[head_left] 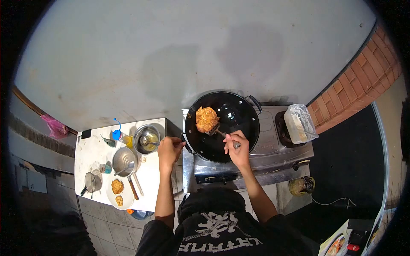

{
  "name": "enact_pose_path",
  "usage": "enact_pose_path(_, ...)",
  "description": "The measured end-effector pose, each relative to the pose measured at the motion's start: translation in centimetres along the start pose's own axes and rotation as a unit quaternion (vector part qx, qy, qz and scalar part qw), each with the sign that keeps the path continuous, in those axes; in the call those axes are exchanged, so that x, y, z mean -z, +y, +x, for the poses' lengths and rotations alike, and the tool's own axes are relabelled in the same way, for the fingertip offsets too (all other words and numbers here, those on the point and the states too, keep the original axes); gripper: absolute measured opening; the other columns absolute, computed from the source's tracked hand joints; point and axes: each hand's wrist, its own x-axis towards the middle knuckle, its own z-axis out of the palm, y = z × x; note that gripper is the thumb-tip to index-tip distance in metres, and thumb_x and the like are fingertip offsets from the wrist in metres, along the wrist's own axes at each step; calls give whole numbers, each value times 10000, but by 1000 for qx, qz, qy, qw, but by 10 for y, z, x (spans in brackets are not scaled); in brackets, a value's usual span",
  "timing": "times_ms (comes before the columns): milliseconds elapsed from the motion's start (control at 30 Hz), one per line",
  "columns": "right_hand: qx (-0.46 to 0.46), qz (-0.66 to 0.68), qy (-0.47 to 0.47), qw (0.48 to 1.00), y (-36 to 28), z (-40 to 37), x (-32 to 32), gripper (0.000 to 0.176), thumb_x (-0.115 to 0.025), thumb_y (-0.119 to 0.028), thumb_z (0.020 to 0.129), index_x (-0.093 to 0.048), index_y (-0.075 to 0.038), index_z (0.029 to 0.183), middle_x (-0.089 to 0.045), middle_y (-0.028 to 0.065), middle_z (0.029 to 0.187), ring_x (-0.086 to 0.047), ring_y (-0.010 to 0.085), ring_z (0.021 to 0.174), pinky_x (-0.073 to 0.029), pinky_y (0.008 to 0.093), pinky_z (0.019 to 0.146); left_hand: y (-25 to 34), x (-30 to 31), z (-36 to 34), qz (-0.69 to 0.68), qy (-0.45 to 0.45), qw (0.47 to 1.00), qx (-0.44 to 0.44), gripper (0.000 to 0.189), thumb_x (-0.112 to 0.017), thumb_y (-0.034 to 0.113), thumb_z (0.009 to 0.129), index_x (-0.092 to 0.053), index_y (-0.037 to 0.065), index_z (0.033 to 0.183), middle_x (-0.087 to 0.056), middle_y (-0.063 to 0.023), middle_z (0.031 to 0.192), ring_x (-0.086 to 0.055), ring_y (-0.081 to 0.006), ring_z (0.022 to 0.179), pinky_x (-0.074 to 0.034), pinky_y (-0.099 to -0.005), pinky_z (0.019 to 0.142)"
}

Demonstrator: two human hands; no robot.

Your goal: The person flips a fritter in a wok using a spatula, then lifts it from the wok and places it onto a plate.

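Note:
A black wok (239, 115) sits tilted on a steel gas stove (273, 145). My left hand (170, 149) grips the wok's near handle. My right hand (236, 148) holds a metal spatula (218, 131) whose blade is under a golden fried fritter (206, 119) at the wok's left side.
Left of the stove, a white table (92, 149) carries a steel bowl (146, 137), a metal pot (123, 158) with a ladle, a plate (124, 197) with two fritters, a strainer (91, 182) and bottles. A clear plastic container (300, 123) rests on the right burner. A brick wall (363, 72) rises at right.

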Motion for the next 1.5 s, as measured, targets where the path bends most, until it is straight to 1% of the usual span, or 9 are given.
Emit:
enact_pose_path(167,18,-44,-19,999,-5,-17,6,191,-598,-53,910,-618,53,753,-523,54,798,-550,88,493,-412,225,414,1,-2,-3,-14,7,1000,10,244,-790,225,719,-716,22,833,-694,-136,750,-684,-270,699,-514,-355,650)
enact_pose_path(333,52,-133,-47,989,-11,-32,15,69,-657,10,830,-629,59,789,-583,117,801,-599,197,636,-448,291,534,1,-5,-6,-70,9,997,29,248,-780,188,733,-701,-9,860,-695,-147,752,-688,-270,689,-514,-342,640)
enact_pose_path(767,180,-163,-90,966,-17,-38,23,76,-685,67,777,-613,78,800,-584,126,822,-602,201,649,-459,290,556,18,-8,-17,-41,47,994,95,218,-770,171,746,-701,1,865,-702,-136,779,-695,-250,736,-520,-337,678)
enact_pose_path(900,154,-130,-90,975,-14,-36,26,47,-672,62,793,-631,75,814,-586,120,830,-612,188,654,-470,281,562,25,-9,-20,-43,72,990,115,211,-760,172,757,-703,4,870,-702,-136,781,-693,-248,739,-518,-338,681)
enact_pose_path(967,41,-83,-83,992,-18,-34,28,14,-649,57,819,-647,70,824,-585,107,832,-617,163,650,-475,262,550,27,-10,-21,-37,73,989,125,204,-754,166,763,-703,2,874,-701,-134,776,-692,-246,730,-516,-335,675)
enact_pose_path(1000,41,-81,-78,993,-13,-32,30,50,-626,42,844,-652,70,812,-574,101,829,-617,142,647,-466,243,514,30,-10,-22,-32,83,989,119,207,-747,165,770,-702,1,888,-699,-136,766,-691,-247,725,-514,-332,667)
enact_pose_path(1133,-7,-8,-65,998,-11,-23,41,151,-576,20,889,-629,82,762,-541,78,820,-555,106,490,-407,234,421,30,-15,-27,-48,109,987,110,211,-741,170,778,-701,6,904,-696,-145,763,-691,-250,721,-514,-334,656)
enact_pose_path(1300,1,12,-69,998,-23,-7,60,192,-565,-8,912,-610,74,743,-521,68,813,-529,94,477,-393,241,401,29,-24,-33,-96,115,976,155,394,-616,369,898,-675,-18,934,-673,-171,744,-670,-298,708,-496,-360,655)
enact_pose_path(1500,45,-53,-120,990,-61,19,78,217,-551,-34,920,-600,58,729,-539,78,737,-497,83,466,-377,233,421,25,-25,-61,-164,186,959,133,424,-563,366,936,-650,-45,995,-673,-197,819,-662,-280,739,-504,-356,678)
